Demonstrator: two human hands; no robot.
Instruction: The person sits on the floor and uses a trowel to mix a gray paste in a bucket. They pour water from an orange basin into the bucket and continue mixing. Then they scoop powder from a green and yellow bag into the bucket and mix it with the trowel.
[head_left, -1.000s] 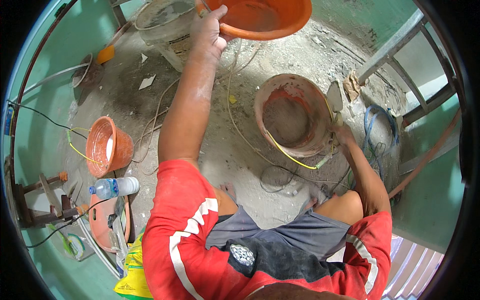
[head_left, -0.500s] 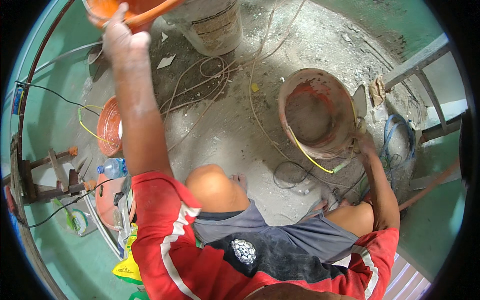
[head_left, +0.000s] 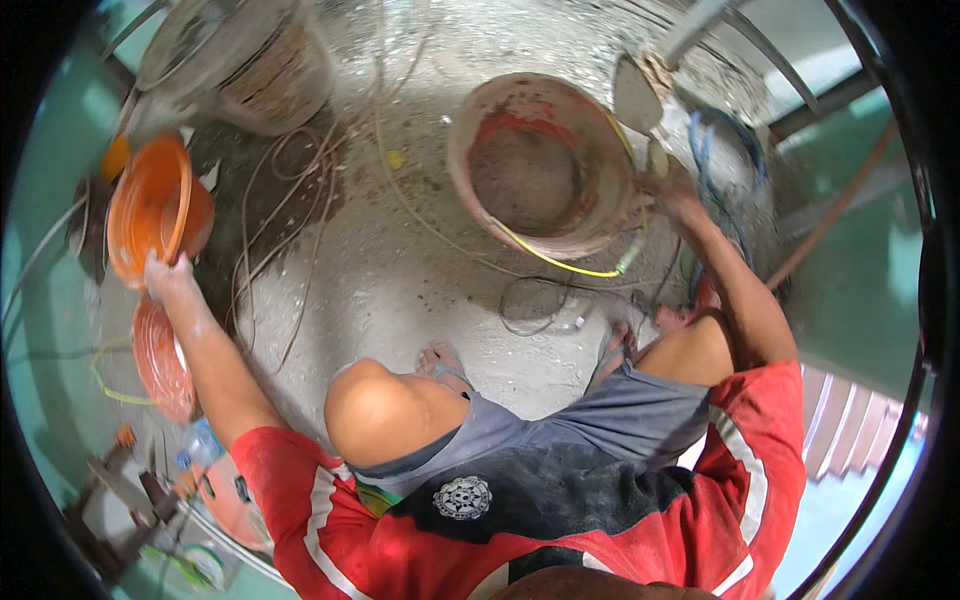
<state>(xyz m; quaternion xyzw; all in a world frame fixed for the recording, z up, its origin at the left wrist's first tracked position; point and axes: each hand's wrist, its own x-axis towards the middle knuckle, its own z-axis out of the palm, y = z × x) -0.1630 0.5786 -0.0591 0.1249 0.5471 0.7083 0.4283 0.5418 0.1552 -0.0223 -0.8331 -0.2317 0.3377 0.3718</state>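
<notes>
**Two hands, two vessels: basin rim and bucket rim occupied, several hazards listed**

Item 1. Orange basin (head_left: 150, 215), tilted, lying between nine and ten o'clock. The left hand (head_left: 168, 275) is grasping its near rim; blur is hiding the single fingers. Whether the basin is hanging free or resting on something, cannot tell. Risk: one-sided hold; a loosening pinch could let the basin swing or drop.

Item 2. Small orange bucket (head_left: 162, 362), eight to nine o'clock, sitting just below the basin in view. Risk: a low sweep of the basin could be knocking it over.

Item 3. Large mortar-stained bucket (head_left: 530, 180), one o'clock, holding grey material. The right hand (head_left: 677, 192) is bending its fingers at the two o'clock edge, beside the trowel (head_left: 637, 95); cannot tell whether they are gripping handle, rim or both. Risk: leaning weight on that edge could be tipping the bucket; a slack grip could be dropping the trowel.

Item 4. Brown cable (head_left: 330, 165), looping at ten to eleven o'clock. Risk: loose loops could be catching a foot.

Item 5. Plastic bottle (head_left: 203, 443), eight o'clock, near the left forearm. Risk: a backward elbow could be toppling it.
</notes>
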